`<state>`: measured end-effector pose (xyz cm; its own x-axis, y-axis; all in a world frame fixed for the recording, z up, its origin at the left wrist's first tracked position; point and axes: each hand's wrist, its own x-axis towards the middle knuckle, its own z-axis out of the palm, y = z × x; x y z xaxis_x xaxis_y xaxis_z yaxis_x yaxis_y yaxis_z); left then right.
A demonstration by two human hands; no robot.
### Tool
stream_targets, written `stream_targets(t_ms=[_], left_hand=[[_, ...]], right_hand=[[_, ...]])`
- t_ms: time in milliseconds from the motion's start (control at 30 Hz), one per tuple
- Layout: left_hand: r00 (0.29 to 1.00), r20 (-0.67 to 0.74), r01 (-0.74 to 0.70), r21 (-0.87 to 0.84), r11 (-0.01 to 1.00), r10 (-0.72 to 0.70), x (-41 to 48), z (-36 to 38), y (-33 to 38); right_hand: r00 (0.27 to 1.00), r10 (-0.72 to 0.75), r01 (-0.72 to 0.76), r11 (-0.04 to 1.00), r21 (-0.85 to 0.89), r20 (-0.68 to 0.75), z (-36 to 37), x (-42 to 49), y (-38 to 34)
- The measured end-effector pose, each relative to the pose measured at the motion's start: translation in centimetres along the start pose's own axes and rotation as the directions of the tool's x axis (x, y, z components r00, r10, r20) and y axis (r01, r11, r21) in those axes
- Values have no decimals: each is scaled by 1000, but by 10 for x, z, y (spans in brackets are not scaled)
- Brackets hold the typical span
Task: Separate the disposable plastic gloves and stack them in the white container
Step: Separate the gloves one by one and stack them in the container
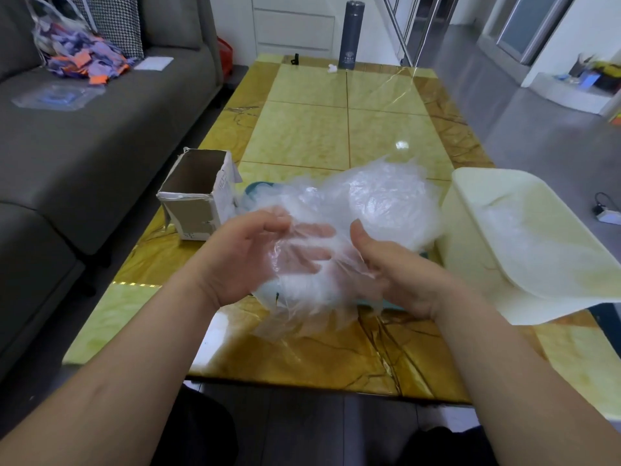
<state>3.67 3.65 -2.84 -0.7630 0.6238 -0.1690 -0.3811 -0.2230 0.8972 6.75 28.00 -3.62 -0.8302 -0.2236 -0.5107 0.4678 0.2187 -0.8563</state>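
Gloves (379, 200): a crumpled clear-plastic bunch, held above the near middle of the counter (302, 129), its lower edge trailing toward the surface. Left hand (248, 260): thumb and forefinger pinch the film at its top edge; the other fingers lie fairly straight behind it and show through. Right hand (400, 277): thumb raised, fingers curled under the film and gripping it.

White container (460, 230): just right of the bunch, open, with clear film lying inside. Cardboard box (195, 210): left of the hands, top open, small print on its side, illegible. Dark flask (349, 35): upright at the far end, pale emblem and lettering too small to read. Grey sofa (84, 146): along the left.
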Motion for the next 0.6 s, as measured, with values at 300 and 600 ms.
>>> stream_targets(t_ms=[300, 600], left_hand=[[952, -305, 110, 402, 909, 19, 10, -4, -19], [903, -414, 299, 797, 525, 114, 11, -21, -23]], right_hand=[[998, -54, 64, 945, 322, -39, -10, 11, 6], [851, -195, 146, 980, -137, -488, -27, 13, 9]])
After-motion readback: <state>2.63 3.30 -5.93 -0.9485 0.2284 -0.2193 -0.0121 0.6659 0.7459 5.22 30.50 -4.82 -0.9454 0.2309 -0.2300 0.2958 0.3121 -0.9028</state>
